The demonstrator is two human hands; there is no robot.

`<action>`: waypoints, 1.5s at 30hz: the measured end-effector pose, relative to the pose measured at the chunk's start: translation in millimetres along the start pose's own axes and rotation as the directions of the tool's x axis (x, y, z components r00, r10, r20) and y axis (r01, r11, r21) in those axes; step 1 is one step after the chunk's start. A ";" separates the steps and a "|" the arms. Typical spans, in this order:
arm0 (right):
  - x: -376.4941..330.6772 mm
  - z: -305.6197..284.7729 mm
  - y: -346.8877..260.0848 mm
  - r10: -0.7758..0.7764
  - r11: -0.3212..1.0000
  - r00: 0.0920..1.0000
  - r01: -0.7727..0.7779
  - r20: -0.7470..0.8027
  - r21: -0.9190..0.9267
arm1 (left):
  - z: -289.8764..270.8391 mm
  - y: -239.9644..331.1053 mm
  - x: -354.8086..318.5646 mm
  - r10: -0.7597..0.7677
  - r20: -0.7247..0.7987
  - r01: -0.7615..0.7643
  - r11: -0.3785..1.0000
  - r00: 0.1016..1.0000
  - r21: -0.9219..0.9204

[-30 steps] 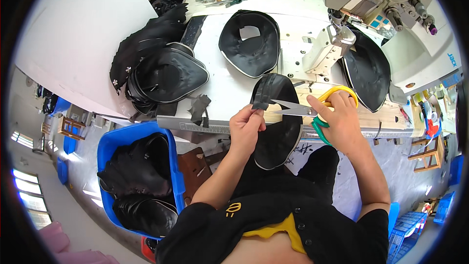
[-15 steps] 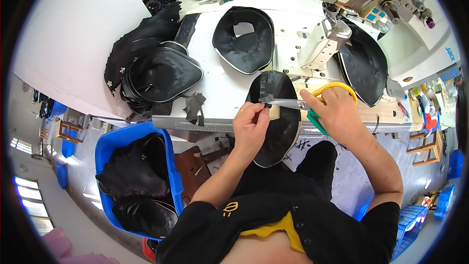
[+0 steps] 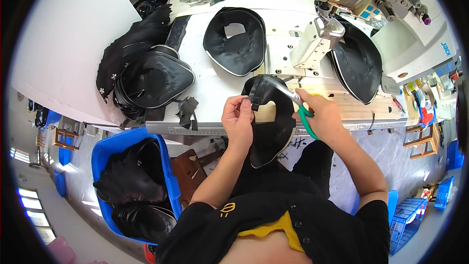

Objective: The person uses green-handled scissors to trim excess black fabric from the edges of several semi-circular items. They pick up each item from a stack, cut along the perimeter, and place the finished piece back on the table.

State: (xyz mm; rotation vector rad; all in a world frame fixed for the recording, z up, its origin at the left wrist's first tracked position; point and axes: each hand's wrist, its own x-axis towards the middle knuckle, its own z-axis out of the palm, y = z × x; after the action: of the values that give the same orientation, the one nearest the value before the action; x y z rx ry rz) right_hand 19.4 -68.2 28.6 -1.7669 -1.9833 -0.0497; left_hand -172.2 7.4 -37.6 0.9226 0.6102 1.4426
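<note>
My left hand [image 3: 239,117] pinches the upper edge of a black leather piece with a white rim [image 3: 269,132], which hangs over the table's front edge onto my lap. In my right hand [image 3: 325,117] is a pair of scissors with green handles [image 3: 298,105]. Their blades point up and left into the cut-out at the top of the piece, close to my left fingers.
A white work table [image 3: 215,80] carries a stack of black leather pieces [image 3: 151,80], another piece [image 3: 237,41] and offcuts [image 3: 185,110]. A sewing machine [image 3: 386,10] stands at the right over one more piece [image 3: 359,63]. A blue bin [image 3: 102,154] of pieces sits lower left.
The scissors have moved up and left into the top of the piece. My left hand has shifted its grip along the piece's edge; the cream strip seen before is gone from view.
</note>
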 end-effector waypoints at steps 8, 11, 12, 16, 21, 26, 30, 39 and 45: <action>39.0 65.9 -17.0 0.235 0.942 0.938 -0.156 -0.253 0.297 | -2.2 2.0 -0.4 -0.129 -0.050 0.119 0.977 0.990 -0.175; 47.4 77.4 -20.6 0.151 0.978 0.932 -0.092 -0.330 0.188 | -12.4 12.1 -7.8 -0.004 0.107 0.025 0.979 0.994 -0.202; 47.0 77.6 -20.3 0.131 0.985 0.935 -0.084 -0.329 0.154 | -13.7 10.5 -14.0 0.005 0.107 0.015 0.983 0.994 -0.184; 42.7 77.1 -27.5 0.053 0.996 0.945 -0.028 -0.322 0.079 | -19.9 19.4 -36.9 0.222 0.278 -0.256 0.962 0.935 0.093; 37.9 74.4 -36.9 0.026 0.997 0.956 -0.004 -0.291 0.076 | -17.8 49.0 -42.8 0.317 0.486 -0.511 0.788 0.815 0.343; 44.9 87.0 -24.5 0.159 0.982 0.959 -0.130 -0.233 0.137 | -5.3 66.8 -68.5 -0.022 0.943 -0.419 0.892 0.333 0.168; 55.3 85.1 -18.0 0.180 0.971 0.936 -0.121 -0.302 0.206 | -8.5 98.6 -39.6 0.443 0.722 -0.769 0.610 0.531 0.191; 55.8 83.1 -21.9 0.258 0.933 0.925 -0.165 -0.278 0.319 | -132.0 84.1 55.1 0.463 0.302 -0.261 -0.153 0.833 0.953; 54.4 82.7 -19.2 0.230 0.947 0.927 -0.142 -0.297 0.289 | -123.7 83.6 32.3 0.265 0.284 -0.275 -0.070 0.922 0.959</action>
State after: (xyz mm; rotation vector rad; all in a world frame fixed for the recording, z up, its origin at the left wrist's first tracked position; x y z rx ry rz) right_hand -28.4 6.8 -18.9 -1.6448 -1.5039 -0.0144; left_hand -318.6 50.2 -29.7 2.3675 1.6812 1.1228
